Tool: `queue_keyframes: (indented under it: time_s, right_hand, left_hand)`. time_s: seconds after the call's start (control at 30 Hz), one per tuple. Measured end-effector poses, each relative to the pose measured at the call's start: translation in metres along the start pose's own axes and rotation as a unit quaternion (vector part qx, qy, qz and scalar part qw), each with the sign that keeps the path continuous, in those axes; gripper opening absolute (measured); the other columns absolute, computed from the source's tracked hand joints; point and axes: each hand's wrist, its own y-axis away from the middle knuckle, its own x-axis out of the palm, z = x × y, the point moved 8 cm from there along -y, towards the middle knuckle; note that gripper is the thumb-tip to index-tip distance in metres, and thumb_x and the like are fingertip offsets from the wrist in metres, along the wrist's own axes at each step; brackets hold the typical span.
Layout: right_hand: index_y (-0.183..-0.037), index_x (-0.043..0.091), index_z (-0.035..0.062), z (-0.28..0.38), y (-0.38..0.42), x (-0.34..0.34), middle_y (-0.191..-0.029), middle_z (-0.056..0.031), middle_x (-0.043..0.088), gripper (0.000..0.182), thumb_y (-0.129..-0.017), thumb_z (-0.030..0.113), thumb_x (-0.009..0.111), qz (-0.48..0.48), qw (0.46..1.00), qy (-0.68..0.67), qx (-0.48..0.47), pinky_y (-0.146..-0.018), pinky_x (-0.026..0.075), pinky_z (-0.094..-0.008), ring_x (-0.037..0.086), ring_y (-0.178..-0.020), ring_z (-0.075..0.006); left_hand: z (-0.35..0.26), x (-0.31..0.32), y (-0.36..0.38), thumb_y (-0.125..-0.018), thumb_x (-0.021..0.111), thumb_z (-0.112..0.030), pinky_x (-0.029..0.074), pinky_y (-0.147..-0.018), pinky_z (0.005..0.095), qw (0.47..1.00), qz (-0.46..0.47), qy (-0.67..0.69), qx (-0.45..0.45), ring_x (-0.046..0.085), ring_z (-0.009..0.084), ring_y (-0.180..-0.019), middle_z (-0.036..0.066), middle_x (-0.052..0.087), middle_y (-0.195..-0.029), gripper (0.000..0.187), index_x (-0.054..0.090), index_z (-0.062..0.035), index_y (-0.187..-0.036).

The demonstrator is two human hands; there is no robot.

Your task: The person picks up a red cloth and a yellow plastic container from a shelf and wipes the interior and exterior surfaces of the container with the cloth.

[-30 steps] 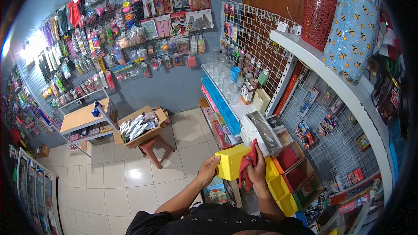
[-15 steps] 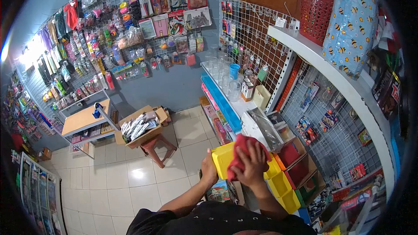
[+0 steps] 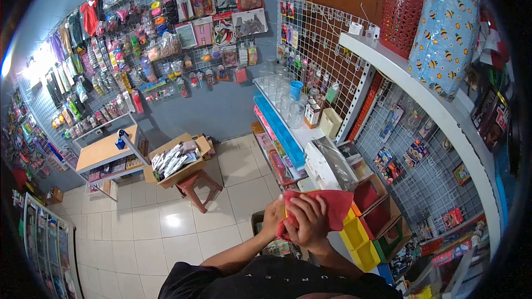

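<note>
A red cloth (image 3: pixel 337 210) is bunched under my right hand (image 3: pixel 306 222), whose bent fingers press on it. Just left of it, my left hand (image 3: pixel 271 218) is closed on the edge of a yellow plastic tray (image 3: pixel 286 204). Only a thin strip of that tray shows; cloth and hands cover the rest. Below and right of my hands, a second yellow tray with compartments (image 3: pixel 366 257) rests near the shelf.
Glass cups (image 3: pixel 281 97) and a blue tray (image 3: pixel 280 133) line the white shelf ahead. A cardboard box of packets (image 3: pixel 177 158) sits on a reddish stool (image 3: pixel 200 191). At right stand open boxes (image 3: pixel 372 196) under a curved white shelf (image 3: pixel 426 99).
My right hand and the cloth have shifted left and slightly down, close to my left hand. The held yellow tray, plainly visible before, is now almost wholly covered.
</note>
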Motion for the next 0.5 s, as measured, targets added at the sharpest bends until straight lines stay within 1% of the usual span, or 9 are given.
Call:
queue_keyframes:
  time_s: [0.03, 0.07, 0.13, 0.23, 0.33, 0.37, 0.43, 0.47, 0.5]
  right_hand:
    - [-0.117, 0.066, 0.0079, 0.004, -0.003, -0.002, -0.126, -0.0093, 0.065, 0.044, -0.09, 0.043, 0.062, 0.006, 1.0, -0.001, -0.019, -0.109, 0.031, -0.0552, 0.058, -0.123, -0.0317]
    - [-0.117, 0.066, 0.0077, -0.002, -0.004, -0.005, -0.123, -0.0098, 0.066, 0.046, -0.09, 0.045, 0.063, -0.009, 1.0, -0.019, -0.022, -0.105, 0.036, -0.0531, 0.06, -0.118, -0.0318]
    - [-0.118, 0.066, 0.0062, -0.019, -0.005, -0.012, -0.118, -0.0127, 0.068, 0.051, -0.091, 0.049, 0.062, -0.04, 0.998, -0.041, -0.019, -0.097, 0.043, -0.0502, 0.065, -0.111, -0.0331]
    - [-0.115, 0.066, 0.0026, -0.053, -0.001, -0.015, -0.113, -0.0166, 0.069, 0.053, -0.094, 0.05, 0.058, -0.057, 0.996, -0.063, 0.031, -0.095, 0.045, -0.0492, 0.065, -0.104, -0.0371]
    - [-0.112, 0.067, 0.002, -0.062, 0.003, -0.011, -0.11, -0.0173, 0.07, 0.05, -0.095, 0.048, 0.057, -0.049, 0.989, -0.104, 0.088, -0.093, 0.046, -0.0484, 0.066, -0.101, -0.039]
    - [-0.107, 0.069, 0.0016, -0.057, 0.005, -0.01, -0.108, -0.0171, 0.071, 0.045, -0.092, 0.044, 0.061, -0.055, 0.993, -0.075, 0.078, -0.091, 0.048, -0.0469, 0.067, -0.1, -0.0382]
    - [-0.105, 0.069, 0.002, -0.031, 0.002, -0.005, -0.11, -0.0165, 0.07, 0.042, -0.088, 0.04, 0.068, -0.036, 0.99, -0.13, 0.04, -0.091, 0.051, -0.0475, 0.067, -0.101, -0.0372]
    - [-0.108, 0.07, 0.0018, -0.013, -0.002, -0.008, -0.111, -0.0158, 0.07, 0.043, -0.086, 0.039, 0.071, -0.036, 0.995, -0.089, 0.002, -0.091, 0.052, -0.0459, 0.068, -0.102, -0.0347]
    - [-0.109, 0.07, 0.0018, -0.006, -0.005, -0.012, -0.112, -0.0157, 0.07, 0.043, -0.086, 0.038, 0.071, -0.03, 0.996, -0.088, -0.002, -0.091, 0.052, -0.0458, 0.068, -0.102, -0.0343]
  left_hand:
    - [-0.008, 0.006, 0.004, -0.112, 0.033, -0.04, 0.049, -0.066, 0.0231, 1.0, -0.006, 0.016, 0.003, 0.059, 0.0051, -0.074, 0.0, 0.066, -0.087, 0.048, 0.066, -0.0052, -0.103]
    - [-0.017, 0.009, 0.006, -0.112, 0.033, -0.041, 0.047, -0.064, 0.0228, 1.0, 0.004, -0.005, -0.004, 0.057, 0.0049, -0.072, -0.001, 0.066, -0.085, 0.05, 0.065, -0.0046, -0.1]
    - [-0.009, 0.0, -0.001, -0.112, 0.033, -0.04, 0.046, -0.063, 0.0231, 0.998, 0.026, -0.058, 0.023, 0.057, 0.0047, -0.071, -0.001, 0.065, -0.084, 0.051, 0.065, -0.0037, -0.099]
    - [-0.01, -0.006, -0.001, -0.112, 0.032, -0.039, 0.046, -0.063, 0.0236, 0.995, 0.033, -0.091, 0.029, 0.057, 0.005, -0.07, -0.001, 0.065, -0.082, 0.053, 0.065, -0.0009, -0.098]
    - [-0.016, -0.003, -0.001, -0.112, 0.033, -0.038, 0.046, -0.064, 0.0243, 0.992, 0.045, -0.117, 0.031, 0.056, 0.0057, -0.071, -0.002, 0.065, -0.082, 0.051, 0.065, -0.0005, -0.099]
    - [-0.014, 0.0, 0.001, -0.112, 0.033, -0.038, 0.046, -0.064, 0.0246, 0.99, 0.058, -0.127, 0.031, 0.056, 0.0059, -0.072, -0.002, 0.064, -0.083, 0.051, 0.065, -0.0005, -0.1]
    - [-0.008, 0.004, 0.003, -0.113, 0.033, -0.036, 0.046, -0.065, 0.0252, 0.988, 0.08, -0.127, 0.033, 0.055, 0.0061, -0.074, -0.002, 0.064, -0.085, 0.049, 0.065, -0.0007, -0.101]
    - [-0.002, 0.004, 0.003, -0.113, 0.033, -0.036, 0.046, -0.066, 0.0255, 0.989, 0.088, -0.117, 0.036, 0.055, 0.0062, -0.075, -0.002, 0.064, -0.086, 0.048, 0.065, -0.001, -0.101]
    - [-0.001, 0.006, 0.004, -0.113, 0.034, -0.035, 0.047, -0.066, 0.0258, 0.989, 0.097, -0.107, 0.039, 0.055, 0.0062, -0.076, -0.001, 0.064, -0.087, 0.047, 0.064, -0.0012, -0.102]
